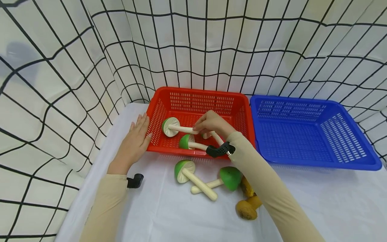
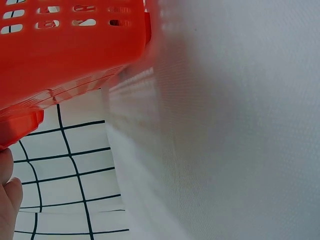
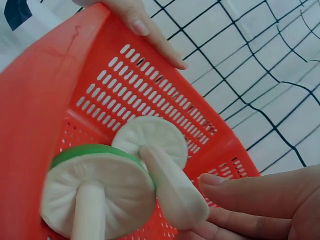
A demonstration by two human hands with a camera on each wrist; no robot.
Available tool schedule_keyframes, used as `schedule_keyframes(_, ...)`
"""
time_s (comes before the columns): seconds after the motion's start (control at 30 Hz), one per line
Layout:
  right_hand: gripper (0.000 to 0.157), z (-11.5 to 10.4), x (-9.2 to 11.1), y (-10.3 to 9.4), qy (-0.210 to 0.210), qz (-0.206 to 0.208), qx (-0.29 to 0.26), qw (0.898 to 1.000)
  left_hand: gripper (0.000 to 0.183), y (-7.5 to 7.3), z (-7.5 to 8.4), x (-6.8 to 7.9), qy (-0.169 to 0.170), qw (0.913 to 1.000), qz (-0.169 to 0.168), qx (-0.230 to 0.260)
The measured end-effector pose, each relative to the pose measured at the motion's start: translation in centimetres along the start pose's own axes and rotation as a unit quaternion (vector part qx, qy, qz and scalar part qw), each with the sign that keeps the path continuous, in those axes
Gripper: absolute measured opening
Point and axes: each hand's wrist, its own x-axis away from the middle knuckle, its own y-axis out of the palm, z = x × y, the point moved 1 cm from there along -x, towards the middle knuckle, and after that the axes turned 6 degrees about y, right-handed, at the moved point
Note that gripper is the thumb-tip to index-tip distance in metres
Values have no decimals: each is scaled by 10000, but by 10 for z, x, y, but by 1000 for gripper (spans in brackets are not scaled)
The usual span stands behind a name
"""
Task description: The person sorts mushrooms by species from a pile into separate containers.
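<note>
My right hand [image 1: 213, 124] reaches into the red basket [image 1: 199, 153], its thumb and fingers close round the stem end of a green-capped mushroom [image 1: 171, 127]. That mushroom's pale underside faces up near the basket's left wall. Another green mushroom [image 1: 185, 142] lies nearer the front wall, and its cap underside [image 3: 100, 195] looms large in the right wrist view. A third pale stem [image 1: 216, 137] shows partly beneath my right hand. My left hand [image 1: 135, 141] rests with straight fingers along the basket's left side; in the left wrist view only its fingertips show beside the red plastic.
To the right of the red basket stands a blue basket [image 1: 290, 134]. In front, two green mushrooms [image 1: 198, 183] [image 1: 230, 178] cross on the white cloth [image 1: 169, 218]. Brown mushrooms [image 1: 246, 210] lie partly under my right sleeve. A black wire grid [image 1: 205, 47] rises behind and at left.
</note>
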Motion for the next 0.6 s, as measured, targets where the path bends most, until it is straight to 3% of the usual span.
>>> schedule_keyframes(0.3, 30, 26, 29, -21, -452, 27, -303, 9985, 57, 2, -1, 9, -15, 10000, -11, -20)
schedule_keyframes(0.6, 32, 56, 86, -44, -831, 361, -152, 9958, 57, 2, 1, 0, 79, 9999, 106, 22)
